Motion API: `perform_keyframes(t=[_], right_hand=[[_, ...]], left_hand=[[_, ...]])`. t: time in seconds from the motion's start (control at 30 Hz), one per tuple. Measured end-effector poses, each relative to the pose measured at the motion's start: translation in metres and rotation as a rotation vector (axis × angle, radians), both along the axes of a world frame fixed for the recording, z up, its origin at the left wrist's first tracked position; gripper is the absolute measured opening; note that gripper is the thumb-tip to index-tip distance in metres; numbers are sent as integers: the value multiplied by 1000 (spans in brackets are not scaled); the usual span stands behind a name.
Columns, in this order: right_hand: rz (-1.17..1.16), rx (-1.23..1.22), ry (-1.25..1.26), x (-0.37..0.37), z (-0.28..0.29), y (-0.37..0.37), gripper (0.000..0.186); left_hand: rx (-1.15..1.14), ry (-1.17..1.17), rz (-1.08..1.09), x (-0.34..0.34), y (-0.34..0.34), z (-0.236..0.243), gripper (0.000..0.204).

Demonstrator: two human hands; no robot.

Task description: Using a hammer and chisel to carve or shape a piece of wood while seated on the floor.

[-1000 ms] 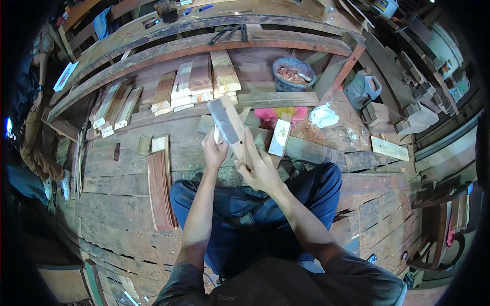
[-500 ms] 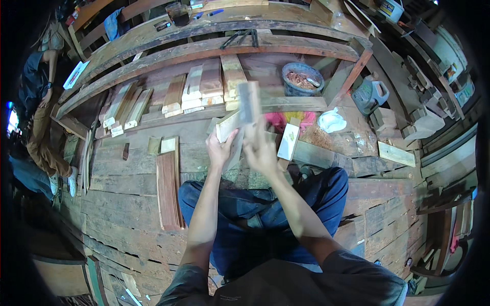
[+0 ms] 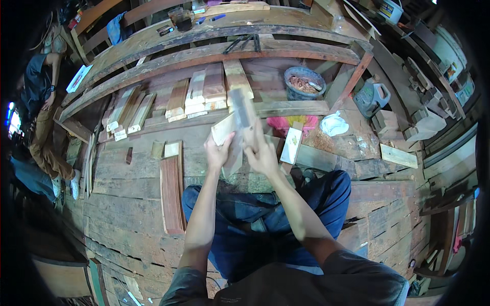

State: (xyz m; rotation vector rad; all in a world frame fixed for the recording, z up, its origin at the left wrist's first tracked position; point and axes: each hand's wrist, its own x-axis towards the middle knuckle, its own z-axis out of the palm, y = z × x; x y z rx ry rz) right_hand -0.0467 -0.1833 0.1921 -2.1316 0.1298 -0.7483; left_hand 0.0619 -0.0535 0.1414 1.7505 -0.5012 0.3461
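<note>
My left hand [image 3: 218, 154] is wrapped round a wooden board [image 3: 223, 130], its pale end tilted up above my lap. Beside it, my right hand [image 3: 262, 156] grips a flat wooden block with a dark grey face [image 3: 242, 108]. Motion blurs this block, and I cannot tell whether it touches the board's edge. To the left of my knee lies a stack of reddish-brown boards [image 3: 172, 194]. A white rectangular piece [image 3: 291, 145] rests on wood just right of my right hand.
Ahead stand a low wooden bench [image 3: 301, 49] and several stacked boards [image 3: 206, 92]. A bucket of shavings [image 3: 304, 82], a grey-green jug [image 3: 372, 98], a white plastic bag [image 3: 334, 124] and pink cloth [image 3: 280, 124] are ahead right. A seated person [image 3: 43, 122] is at far left.
The block in my right hand has shifted slightly left and toward me. My left hand keeps its hold on the board, whose end has tilted a little. The whole view has shifted slightly.
</note>
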Motion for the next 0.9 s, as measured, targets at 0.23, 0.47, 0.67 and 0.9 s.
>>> perform_keyframes(t=[0.23,0.47,0.67,0.9], right_hand=[[137,-197,-150,-1,-3,14,86],[100,-210,-196,7,-10,20,87],[112,102,-4,13,-16,16,85],[29,-43,-76,18,-15,25,84]], left_hand=[[-51,28,-67,8,6,-7,28],[-139,-10,-7,16,1,-10,30],[-101,82,13,12,1,-8,22],[-93,140,-57,15,-8,-3,27]])
